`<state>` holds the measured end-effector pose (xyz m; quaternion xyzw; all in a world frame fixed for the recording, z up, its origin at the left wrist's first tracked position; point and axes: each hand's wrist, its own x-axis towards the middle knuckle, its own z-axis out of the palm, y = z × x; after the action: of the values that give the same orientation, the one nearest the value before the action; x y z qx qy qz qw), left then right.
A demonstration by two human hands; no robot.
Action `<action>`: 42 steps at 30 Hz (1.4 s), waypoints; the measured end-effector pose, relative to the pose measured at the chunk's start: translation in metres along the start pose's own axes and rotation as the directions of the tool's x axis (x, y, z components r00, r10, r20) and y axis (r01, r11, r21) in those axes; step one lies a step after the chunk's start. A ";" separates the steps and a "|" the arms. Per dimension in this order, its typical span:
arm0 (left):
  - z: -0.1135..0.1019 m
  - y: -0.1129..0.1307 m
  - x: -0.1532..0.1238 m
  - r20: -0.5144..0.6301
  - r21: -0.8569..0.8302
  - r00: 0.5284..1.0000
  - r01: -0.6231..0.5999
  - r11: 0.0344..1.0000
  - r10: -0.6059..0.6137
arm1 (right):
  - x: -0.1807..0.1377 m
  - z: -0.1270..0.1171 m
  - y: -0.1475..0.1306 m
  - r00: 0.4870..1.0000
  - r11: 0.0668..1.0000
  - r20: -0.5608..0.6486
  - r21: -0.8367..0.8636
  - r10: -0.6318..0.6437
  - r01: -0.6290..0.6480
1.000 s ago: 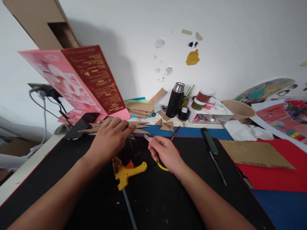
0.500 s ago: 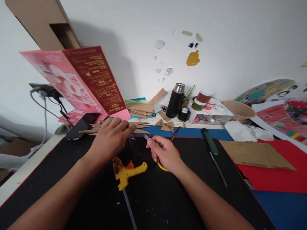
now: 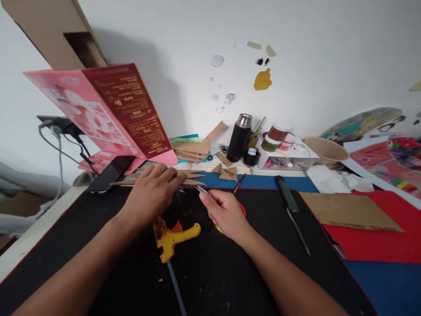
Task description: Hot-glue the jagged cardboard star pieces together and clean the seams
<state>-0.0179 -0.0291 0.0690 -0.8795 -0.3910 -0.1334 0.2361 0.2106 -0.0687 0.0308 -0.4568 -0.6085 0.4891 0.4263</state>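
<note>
My left hand is closed over pointed cardboard strips at the back edge of the black mat; their tips stick out on both sides of it. My right hand is closed around scissors, with the metal tip pointing left toward the strips. Parts of their red and yellow handle show around the palm, and the rest is hidden. Between my hands lies a clear strip. Nearer to me is a yellow glue gun with a glue stick trailing from it.
A green-handled cutter and a dark pen-like tool lie at right, beside cardboard on red sheet. Behind stand a black flask, paint jars and a bowl. A phone and a pink-red folder are at left.
My right thumb has shifted forward along the scissors, covering more of the metal. My left hand stays on the cardboard strips. The whole view has moved slightly.
</note>
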 end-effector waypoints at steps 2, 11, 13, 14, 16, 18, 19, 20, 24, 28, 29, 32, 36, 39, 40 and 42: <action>0.000 0.000 0.000 -0.005 -0.004 1.000 0.000 1.000 0.000 | 0.000 0.000 0.002 1.000 1.000 0.005 -0.021 -0.007 0.007; -0.001 0.001 0.000 0.002 0.000 1.000 -0.010 1.000 0.010 | -0.001 0.005 0.004 0.990 0.997 0.134 0.059 0.042 -0.050; -0.001 0.001 0.000 -0.005 -0.005 1.000 -0.012 1.000 0.012 | 0.000 0.006 0.003 0.987 0.991 0.152 0.118 0.046 -0.064; 0.000 0.001 0.000 -0.011 -0.012 1.000 -0.013 1.000 0.013 | 0.000 0.006 0.002 0.987 0.986 0.154 0.148 0.052 -0.075; 0.000 0.002 0.000 -0.019 -0.025 1.000 -0.013 1.000 0.013 | 0.001 0.005 0.002 0.986 0.973 0.148 0.207 0.072 -0.102; 0.000 0.002 0.000 -0.029 -0.027 1.000 -0.013 1.000 0.013 | 0.004 0.004 0.002 0.987 0.955 0.137 0.269 0.090 -0.124; 0.001 0.002 0.000 -0.033 -0.024 0.999 -0.015 1.000 0.014 | 0.005 0.003 0.003 0.986 0.945 0.132 0.299 0.099 -0.135; 0.001 0.002 0.000 -0.039 -0.020 0.999 -0.019 1.000 0.018 | 0.006 0.002 0.003 0.986 0.934 0.127 0.327 0.110 -0.146; -0.001 0.002 0.000 -0.066 -0.013 0.997 -0.045 0.999 0.044 | 0.009 -0.001 0.003 0.983 0.898 0.093 0.402 0.158 -0.182; -0.001 0.004 0.000 -0.074 -0.027 0.996 -0.047 0.999 0.044 | 0.009 -0.001 0.002 0.983 0.891 0.063 0.415 0.171 -0.181; -0.001 0.005 -0.001 -0.070 -0.035 0.997 -0.044 0.998 0.042 | 0.009 -0.001 0.002 0.983 0.893 0.064 0.412 0.171 -0.182; -0.001 0.006 -0.001 -0.055 -0.044 0.997 -0.051 0.998 0.048 | 0.008 -0.001 0.002 0.981 0.893 0.072 0.406 0.181 -0.195; 0.002 0.007 -0.002 -0.049 -0.007 0.996 -0.069 0.998 0.068 | 0.008 -0.001 0.003 0.979 0.886 0.069 0.416 0.193 -0.204; 0.003 0.006 -0.002 -0.059 0.015 0.995 -0.081 0.997 0.082 | 0.008 -0.001 0.003 0.977 0.882 0.070 0.422 0.199 -0.210; 0.004 0.006 -0.002 -0.062 0.021 0.994 -0.084 0.996 0.085 | 0.009 -0.001 0.003 0.977 0.881 0.067 0.424 0.201 -0.210; 0.004 0.005 -0.001 -0.066 0.027 0.994 -0.085 0.996 0.086 | 0.009 -0.001 0.003 0.976 0.878 0.057 0.428 0.208 -0.212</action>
<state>-0.0148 -0.0310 0.0634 -0.8876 -0.3465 -0.1478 0.2650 0.2103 -0.0597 0.0282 -0.4119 -0.4339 0.6573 0.4584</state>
